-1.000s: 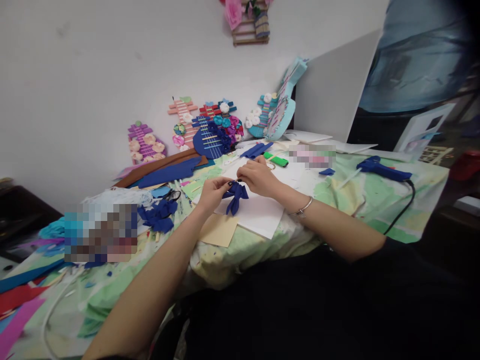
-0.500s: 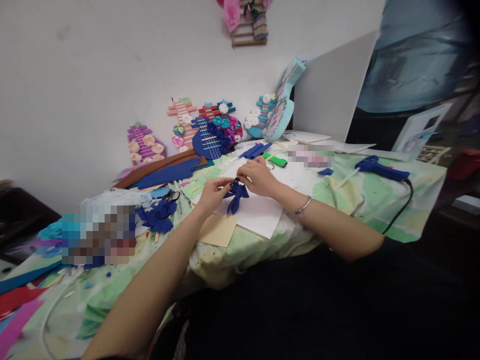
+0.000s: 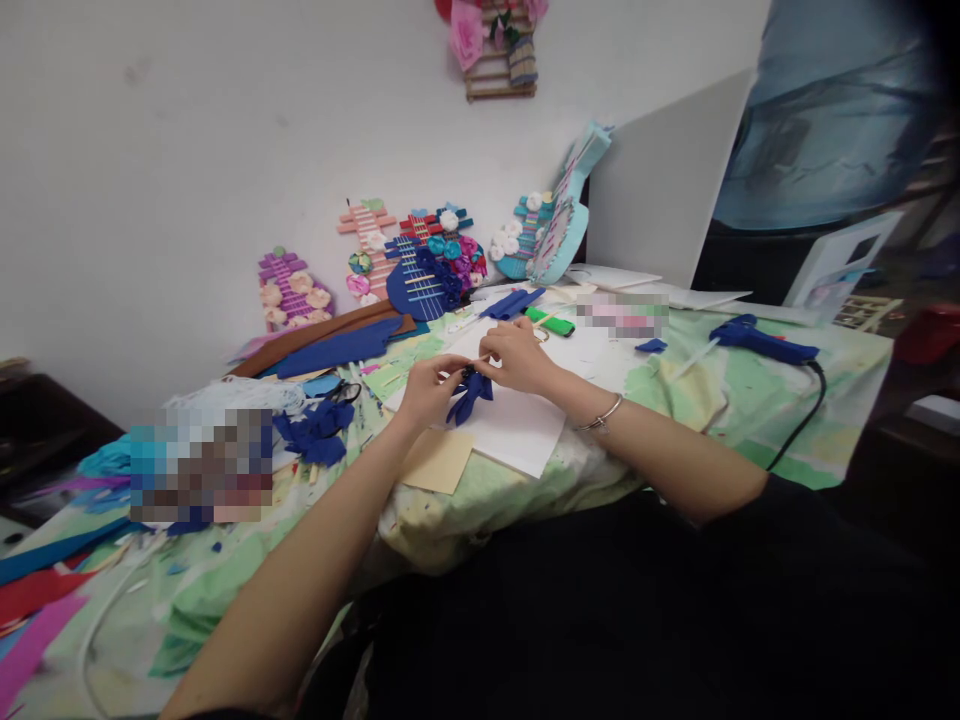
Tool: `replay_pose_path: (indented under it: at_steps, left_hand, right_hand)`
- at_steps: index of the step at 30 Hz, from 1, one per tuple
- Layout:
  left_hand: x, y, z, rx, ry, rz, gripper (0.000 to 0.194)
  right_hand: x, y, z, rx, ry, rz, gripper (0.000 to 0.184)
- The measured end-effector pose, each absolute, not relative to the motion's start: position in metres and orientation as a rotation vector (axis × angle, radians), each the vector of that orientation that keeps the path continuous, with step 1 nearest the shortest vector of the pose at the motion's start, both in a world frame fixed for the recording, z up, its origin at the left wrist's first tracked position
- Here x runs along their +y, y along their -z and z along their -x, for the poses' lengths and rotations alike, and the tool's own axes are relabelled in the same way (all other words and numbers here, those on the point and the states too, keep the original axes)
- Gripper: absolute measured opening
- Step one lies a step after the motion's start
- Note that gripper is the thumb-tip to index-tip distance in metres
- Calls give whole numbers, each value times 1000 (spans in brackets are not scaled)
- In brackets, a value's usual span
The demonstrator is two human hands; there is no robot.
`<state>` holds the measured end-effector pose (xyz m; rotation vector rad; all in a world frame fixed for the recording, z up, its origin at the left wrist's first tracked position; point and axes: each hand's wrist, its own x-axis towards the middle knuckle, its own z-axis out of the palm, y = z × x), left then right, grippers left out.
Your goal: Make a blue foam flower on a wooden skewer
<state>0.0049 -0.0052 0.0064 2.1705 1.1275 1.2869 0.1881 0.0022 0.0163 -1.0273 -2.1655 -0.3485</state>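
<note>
A small dark blue foam piece (image 3: 468, 394), folded like a bow or flower, is held between both hands above a white sheet of paper (image 3: 517, 425). My left hand (image 3: 429, 388) pinches its left side with closed fingers. My right hand (image 3: 517, 357), with a silver bracelet on the wrist, grips the top of it, fingers curled. The two hands touch each other over the foam piece. A tan paper sheet (image 3: 439, 462) lies just below the left hand.
A blue glue gun (image 3: 757, 338) with a black cord lies at the right. A green marker (image 3: 551, 321) and blue strips (image 3: 511, 303) lie behind the hands. More blue foam pieces (image 3: 315, 432) sit at left. Decorated foam crafts (image 3: 424, 265) lean against the wall.
The hands have drawn closer together and the blue foam piece is more bunched up between them. The view has shifted slightly downward.
</note>
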Motion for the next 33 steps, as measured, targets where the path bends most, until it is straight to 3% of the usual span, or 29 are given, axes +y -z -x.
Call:
replay_pose_path:
  at_steps: [8, 33]
  left_hand:
    - [-8, -8, -6, 1216, -1314, -2299, 21]
    - [-20, -14, -8, 1296, -1377, -2514, 11]
  right_hand:
    - [7, -17, -188, -2113, 76, 1061, 15]
    - [7, -13, -186, -2067, 145, 918, 15]
